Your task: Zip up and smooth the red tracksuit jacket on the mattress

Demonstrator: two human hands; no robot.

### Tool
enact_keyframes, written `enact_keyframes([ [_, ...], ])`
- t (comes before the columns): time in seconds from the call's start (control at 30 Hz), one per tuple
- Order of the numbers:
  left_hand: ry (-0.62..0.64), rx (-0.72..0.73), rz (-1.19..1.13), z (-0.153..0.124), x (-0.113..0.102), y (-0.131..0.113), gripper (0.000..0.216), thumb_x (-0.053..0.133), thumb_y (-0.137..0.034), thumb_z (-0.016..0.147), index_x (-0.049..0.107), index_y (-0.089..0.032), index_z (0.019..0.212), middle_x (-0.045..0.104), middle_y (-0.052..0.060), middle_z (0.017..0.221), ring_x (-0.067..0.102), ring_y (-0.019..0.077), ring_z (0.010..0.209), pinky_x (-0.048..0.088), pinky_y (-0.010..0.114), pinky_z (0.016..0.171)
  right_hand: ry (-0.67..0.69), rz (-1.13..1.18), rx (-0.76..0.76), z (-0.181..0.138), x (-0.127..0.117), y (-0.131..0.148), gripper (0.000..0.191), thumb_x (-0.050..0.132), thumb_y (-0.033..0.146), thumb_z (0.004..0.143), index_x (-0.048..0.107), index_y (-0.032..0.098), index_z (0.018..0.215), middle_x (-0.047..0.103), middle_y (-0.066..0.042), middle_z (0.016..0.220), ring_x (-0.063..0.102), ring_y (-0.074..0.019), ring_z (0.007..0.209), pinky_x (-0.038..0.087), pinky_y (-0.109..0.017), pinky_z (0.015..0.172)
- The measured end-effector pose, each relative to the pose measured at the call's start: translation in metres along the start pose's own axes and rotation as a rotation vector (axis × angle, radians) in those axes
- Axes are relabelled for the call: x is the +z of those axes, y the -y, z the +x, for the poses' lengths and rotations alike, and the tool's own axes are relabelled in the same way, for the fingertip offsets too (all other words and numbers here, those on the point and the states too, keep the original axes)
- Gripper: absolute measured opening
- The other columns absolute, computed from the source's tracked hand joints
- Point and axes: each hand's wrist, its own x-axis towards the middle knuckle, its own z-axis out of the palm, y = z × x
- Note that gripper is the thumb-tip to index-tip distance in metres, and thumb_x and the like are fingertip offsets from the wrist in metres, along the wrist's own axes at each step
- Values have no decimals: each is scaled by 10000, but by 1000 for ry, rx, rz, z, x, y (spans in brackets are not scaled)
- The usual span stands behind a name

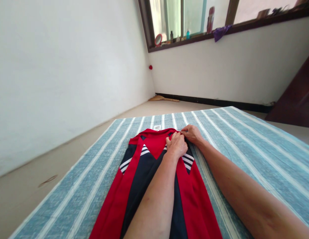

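A red and navy jacket (154, 146) with white stripes near its shoulders lies lengthwise before me, its sleeves folded inward along both sides. My left hand (177, 144) rests palm down on the right shoulder area, thumb apart from the fingers, pressing the fabric. Just beyond it, my right hand (192, 133) pinches the jacket's far right corner between thumb and fingers. The fingertips of both hands are close together there. My left forearm crosses over the navy middle and hides part of it.
The jacket lies on a blue cloth with white stripes (99, 166). Past its far edge are floor, a broom (166, 99) and white walls. A windowsill (189, 41) holds a round mirror (158, 39), bottles and a purple cloth (221, 32). Dark red furniture (296, 96) stands right.
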Motion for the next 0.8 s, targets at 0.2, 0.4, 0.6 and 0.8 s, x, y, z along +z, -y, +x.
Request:
enact_keyframes([
  [0.2, 20, 4, -10, -1, -5, -1, 382, 447, -210, 871, 541, -214, 1241, 499, 99, 1410, 346, 263, 1366, 268, 553, 1090, 37, 54, -243, 1, -5, -9, 227, 550, 209, 797, 775, 194, 778, 712, -18, 853, 616, -170, 874, 434, -222, 778],
  [0.4, 19, -1, -18, -2, -6, -1, 385, 458, -205, 865, 535, -207, 1242, 486, 115, 1420, 333, 272, 1373, 256, 557, 1094, 106, 13, -219, 1, -7, -9, 243, 533, 219, 799, 767, 179, 746, 693, -36, 803, 590, -188, 872, 421, -237, 800],
  [0.6, 11, -13, -31, -1, -5, -1, 349, 463, -217, 863, 552, -210, 1200, 513, 120, 1384, 372, 274, 1344, 264, 545, 1090, 82, -28, -352, 1, -5, -15, 265, 507, 206, 843, 771, 191, 829, 683, -47, 879, 582, -174, 881, 402, -240, 839],
  [0.8, 2, -5, -37, -1, -5, -1, 346, 467, -212, 859, 546, -196, 1196, 511, 132, 1387, 361, 271, 1357, 262, 544, 1091, 72, -101, -363, -2, -7, -16, 277, 495, 219, 881, 769, 204, 839, 673, -51, 887, 573, -176, 935, 384, -236, 874],
])
